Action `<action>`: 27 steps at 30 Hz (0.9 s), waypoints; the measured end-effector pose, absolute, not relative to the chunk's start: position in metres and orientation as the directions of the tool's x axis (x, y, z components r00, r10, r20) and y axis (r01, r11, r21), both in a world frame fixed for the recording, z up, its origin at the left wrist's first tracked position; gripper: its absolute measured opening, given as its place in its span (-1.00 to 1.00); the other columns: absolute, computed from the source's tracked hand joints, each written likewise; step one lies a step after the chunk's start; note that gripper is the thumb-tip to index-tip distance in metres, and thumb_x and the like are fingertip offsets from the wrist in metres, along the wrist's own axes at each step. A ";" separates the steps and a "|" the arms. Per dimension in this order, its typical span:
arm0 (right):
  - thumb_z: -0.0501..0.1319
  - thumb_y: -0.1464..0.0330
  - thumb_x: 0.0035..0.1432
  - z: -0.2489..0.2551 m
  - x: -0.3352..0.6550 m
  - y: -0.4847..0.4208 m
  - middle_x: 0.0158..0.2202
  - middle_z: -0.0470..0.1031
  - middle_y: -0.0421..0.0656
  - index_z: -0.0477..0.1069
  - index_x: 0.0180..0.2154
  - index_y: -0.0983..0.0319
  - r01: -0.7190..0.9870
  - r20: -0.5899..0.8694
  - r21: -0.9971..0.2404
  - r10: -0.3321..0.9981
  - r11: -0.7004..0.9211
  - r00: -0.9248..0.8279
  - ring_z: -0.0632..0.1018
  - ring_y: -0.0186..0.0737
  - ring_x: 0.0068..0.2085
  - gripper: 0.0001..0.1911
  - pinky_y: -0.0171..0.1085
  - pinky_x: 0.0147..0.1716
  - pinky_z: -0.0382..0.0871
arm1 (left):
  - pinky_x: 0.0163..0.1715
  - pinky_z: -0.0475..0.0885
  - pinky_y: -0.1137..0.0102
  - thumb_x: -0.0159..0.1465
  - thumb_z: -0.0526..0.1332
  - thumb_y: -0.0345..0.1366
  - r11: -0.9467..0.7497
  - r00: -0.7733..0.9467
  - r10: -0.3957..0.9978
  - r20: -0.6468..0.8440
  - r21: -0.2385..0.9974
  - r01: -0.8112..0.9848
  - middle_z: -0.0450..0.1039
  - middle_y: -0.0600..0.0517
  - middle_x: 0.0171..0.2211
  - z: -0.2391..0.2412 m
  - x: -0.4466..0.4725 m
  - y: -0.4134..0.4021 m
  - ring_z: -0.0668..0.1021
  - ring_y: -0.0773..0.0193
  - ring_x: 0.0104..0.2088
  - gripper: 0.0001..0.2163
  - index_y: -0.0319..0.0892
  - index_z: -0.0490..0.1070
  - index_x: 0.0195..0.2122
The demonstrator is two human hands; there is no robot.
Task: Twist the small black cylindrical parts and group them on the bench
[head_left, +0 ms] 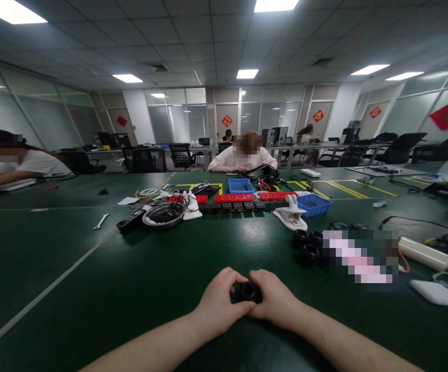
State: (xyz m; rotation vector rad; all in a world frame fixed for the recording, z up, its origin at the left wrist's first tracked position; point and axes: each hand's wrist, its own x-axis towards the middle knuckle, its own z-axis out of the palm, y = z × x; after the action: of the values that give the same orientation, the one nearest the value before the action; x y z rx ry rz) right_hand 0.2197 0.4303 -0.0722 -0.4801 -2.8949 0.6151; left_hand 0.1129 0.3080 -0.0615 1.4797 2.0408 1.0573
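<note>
Close in front of me, a small black round part (249, 292) with a hole in its middle is held between both hands, just over the green table. My left hand (226, 294) is closed on its left side, thumb along the near edge and fingertips at the far edge. From the right, my right hand (272, 297) curls round the same part, its thumb meeting the left thumb. The hands cover much of its sides. Several similar black ring-shaped parts (309, 253) lie to the right, beyond my right hand.
A white clip-like base (291, 216), blue bins (313, 205) and red socket strips (234, 198) lie across the table's middle. Left are a metal bowl (164, 221) and a wrench (101, 222). A cream cylinder (423, 252) lies right. A person (243, 155) sits opposite.
</note>
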 end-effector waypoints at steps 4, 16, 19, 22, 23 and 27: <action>0.22 0.26 -0.18 -0.072 0.219 0.422 -0.46 0.36 -0.15 0.29 -0.47 0.26 0.342 0.093 -0.316 0.388 0.885 -0.917 0.35 -0.21 -0.39 -0.78 -0.30 -0.43 0.12 | -0.43 0.22 0.45 -0.06 0.29 -0.33 0.194 -0.428 0.895 0.125 0.756 0.625 0.26 0.10 -0.39 -0.066 0.116 0.310 0.32 0.31 -0.41 -0.77 -0.17 0.35 -0.35; 0.31 0.35 -0.18 -0.066 0.224 0.445 -0.41 0.34 -0.21 0.39 -0.39 0.27 0.076 0.054 -0.606 0.137 0.792 -0.989 0.35 -0.26 -0.35 -0.77 -0.34 -0.37 0.18 | -0.40 0.23 0.48 0.02 0.27 -0.32 0.016 -0.192 0.970 0.152 0.745 0.667 0.29 0.09 -0.36 -0.059 0.099 0.309 0.36 0.31 -0.35 -0.71 -0.07 0.39 -0.19; 0.32 0.37 -0.19 -0.064 0.225 0.447 -0.40 0.34 -0.21 0.40 -0.39 0.29 0.073 0.050 -0.630 0.133 0.774 -0.990 0.35 -0.26 -0.34 -0.77 -0.34 -0.36 0.19 | -0.40 0.23 0.49 0.02 0.27 -0.31 0.003 -0.177 0.971 0.158 0.737 0.676 0.29 0.08 -0.35 -0.059 0.098 0.309 0.36 0.32 -0.35 -0.71 -0.06 0.39 -0.18; 0.31 0.37 -0.17 -0.064 0.225 0.448 -0.38 0.34 -0.21 0.40 -0.36 0.28 0.062 0.044 -0.645 0.118 0.762 -0.992 0.35 -0.26 -0.32 -0.76 -0.34 -0.34 0.20 | -0.41 0.24 0.49 0.04 0.26 -0.32 0.008 -0.172 0.975 0.143 0.747 0.664 0.29 0.08 -0.33 -0.060 0.097 0.309 0.36 0.32 -0.35 -0.70 -0.07 0.38 -0.17; 0.30 0.37 -0.16 -0.064 0.225 0.448 -0.37 0.34 -0.21 0.40 -0.35 0.27 0.053 0.042 -0.652 0.105 0.757 -0.994 0.35 -0.26 -0.32 -0.76 -0.34 -0.33 0.20 | -0.41 0.24 0.49 0.04 0.26 -0.31 0.012 -0.171 0.976 0.137 0.749 0.663 0.29 0.07 -0.33 -0.060 0.097 0.309 0.36 0.32 -0.34 -0.70 -0.07 0.37 -0.17; 0.29 0.37 -0.13 -0.066 0.225 0.450 -0.38 0.34 -0.22 0.42 -0.33 0.26 0.029 0.041 -0.670 0.077 0.742 -0.996 0.36 -0.26 -0.32 -0.77 -0.34 -0.33 0.21 | -0.41 0.24 0.49 0.04 0.26 -0.32 0.017 -0.168 0.978 0.125 0.751 0.660 0.28 0.07 -0.33 -0.061 0.096 0.309 0.35 0.32 -0.35 -0.70 -0.07 0.37 -0.16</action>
State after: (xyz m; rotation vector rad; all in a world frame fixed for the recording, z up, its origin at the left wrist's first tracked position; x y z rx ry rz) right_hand 0.2249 0.4501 -0.0655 -0.0875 -2.8699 1.1029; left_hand 0.0957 0.3090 -0.0607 1.6689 1.8680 0.9784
